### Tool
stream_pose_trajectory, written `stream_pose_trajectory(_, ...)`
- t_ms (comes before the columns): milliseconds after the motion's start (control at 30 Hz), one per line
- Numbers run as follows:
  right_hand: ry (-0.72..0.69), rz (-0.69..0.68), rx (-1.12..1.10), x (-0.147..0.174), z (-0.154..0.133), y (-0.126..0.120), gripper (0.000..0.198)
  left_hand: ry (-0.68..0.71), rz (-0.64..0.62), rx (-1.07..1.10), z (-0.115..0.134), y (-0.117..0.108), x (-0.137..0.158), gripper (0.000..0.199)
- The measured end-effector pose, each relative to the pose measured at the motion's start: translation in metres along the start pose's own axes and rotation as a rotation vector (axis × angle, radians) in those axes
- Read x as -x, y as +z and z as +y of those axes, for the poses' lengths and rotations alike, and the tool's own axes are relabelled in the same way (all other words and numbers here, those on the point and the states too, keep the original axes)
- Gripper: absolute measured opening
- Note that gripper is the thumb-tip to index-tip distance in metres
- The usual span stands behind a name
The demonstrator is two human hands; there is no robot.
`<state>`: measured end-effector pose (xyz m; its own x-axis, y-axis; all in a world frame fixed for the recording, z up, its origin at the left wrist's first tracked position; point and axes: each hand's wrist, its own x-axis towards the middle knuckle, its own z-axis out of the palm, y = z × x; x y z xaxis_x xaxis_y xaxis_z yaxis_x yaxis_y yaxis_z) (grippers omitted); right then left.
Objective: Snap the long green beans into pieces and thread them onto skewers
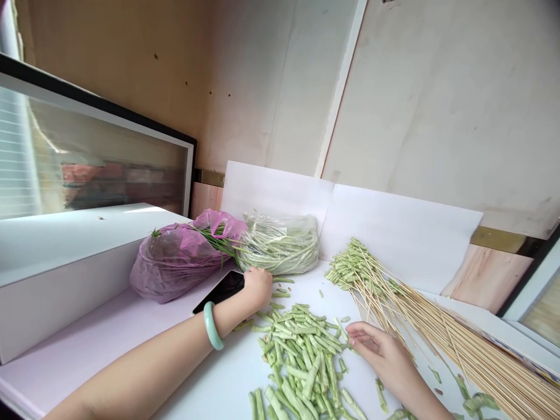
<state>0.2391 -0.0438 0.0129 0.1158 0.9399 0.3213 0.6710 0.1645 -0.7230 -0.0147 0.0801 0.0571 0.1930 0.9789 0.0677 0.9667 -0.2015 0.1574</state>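
Observation:
My left hand (258, 286), its wrist in a pale green bangle (213, 326), is closed at the far end of the pile, beside the black phone (225, 290). Its curled fingertips face away, so what they hold, if anything, is hidden. A heap of cut green bean pieces (306, 356) lies between my hands on the white surface. At the heap's right edge, my right hand (380, 347) has its fingers stretched out and bent slightly, with nothing visible in it. Bean pieces threaded on skewers (354, 265) lie beyond it.
A clear bag of long green beans (284, 245) and a purple plastic bag (175, 268) stand at the back left. Many thin wooden skewers (472, 338) stretch along the right. White boards (394, 233) lean against the wall. Stray bean bits lie at the lower right.

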Motion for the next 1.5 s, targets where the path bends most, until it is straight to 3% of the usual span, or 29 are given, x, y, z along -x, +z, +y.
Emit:
stream_pose_trajectory(233, -0.026, -0.026, 0.026, 0.003, -0.003, -0.002, 0.020, 0.075, 0.007, -0.044, 0.000, 0.006, -0.001, 0.034)
stream_pose_trajectory(567, -0.110, 0.033, 0.082, 0.006, -0.018, -0.003, 0.014, 0.186, -0.021, 0.159, 0.010, 0.001, 0.001, 0.034)
stream_pose_trajectory(667, -0.160, 0.095, 0.092, 0.009, -0.024, -0.004, 0.015, 0.319, -0.016, 0.304, 0.025, -0.001, 0.009, 0.025)
stream_pose_trajectory(867, -0.293, 0.218, 0.099, 0.013, -0.035, -0.006, 0.042, 0.689, -0.043, 0.598, 0.049, 0.001, 0.037, 0.039)
stream_pose_trajectory(1067, -0.419, 0.234, 0.070, 0.017, -0.041, -0.005, 0.017, 0.933, -0.021, 0.691, 0.052, 0.001, 0.056, 0.034)
stream_pose_trajectory(1333, -0.563, 0.312, 0.091, 0.022, -0.043, -0.002, 0.022, 0.957, 0.125, 0.465, 0.054, 0.007, 0.069, 0.033)
stream_pose_trajectory(1500, -0.587, 0.324, 0.073, 0.026, -0.044, 0.003, 0.024, 0.929, 0.090, 0.485, 0.059, 0.008, 0.075, 0.034)
